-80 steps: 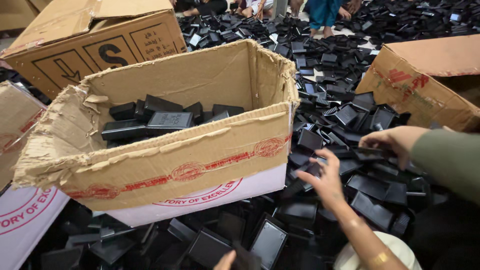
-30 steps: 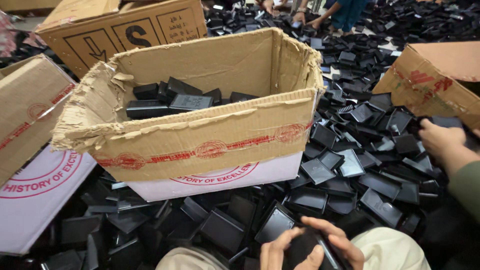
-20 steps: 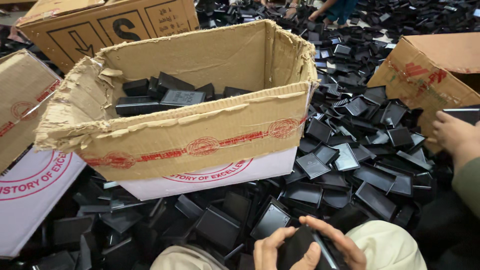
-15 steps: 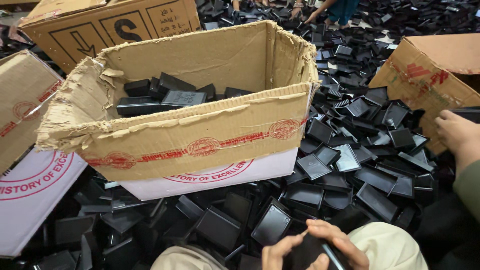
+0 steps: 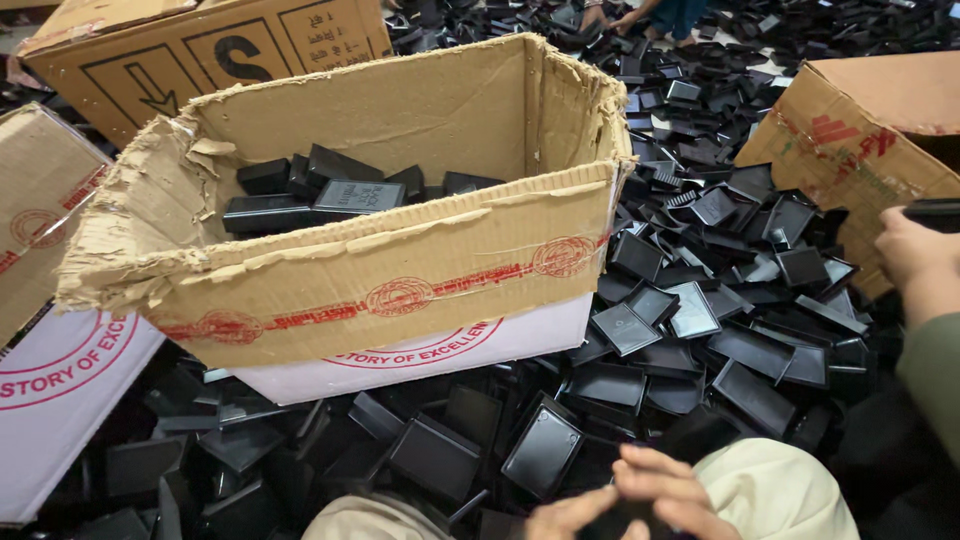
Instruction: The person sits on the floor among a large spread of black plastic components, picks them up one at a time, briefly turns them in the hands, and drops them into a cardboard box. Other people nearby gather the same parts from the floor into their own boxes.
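1. sat centre, open-topped: torn cardboard box [image 5: 400, 270], partly filled with black cases.
2. spread near and right: heap of black plastic cases [image 5: 700, 330].
3. closed together at near edge: left hand [image 5: 565, 515] and right hand [image 5: 665, 490], gripping a dark case [image 5: 618, 516], mostly hidden.
4. entered at right edge: another person's hand [image 5: 915, 255].

Both hands cut off at frame bottom, 6 o'clock: left hand [image 5: 560, 515], right hand [image 5: 672, 490]; dark piece [image 5: 612, 520] betw. them mostly hidden. Another person's hand [image 5: 915, 255] at 3 o'clock, black item [image 5: 935, 213] cut by edge.
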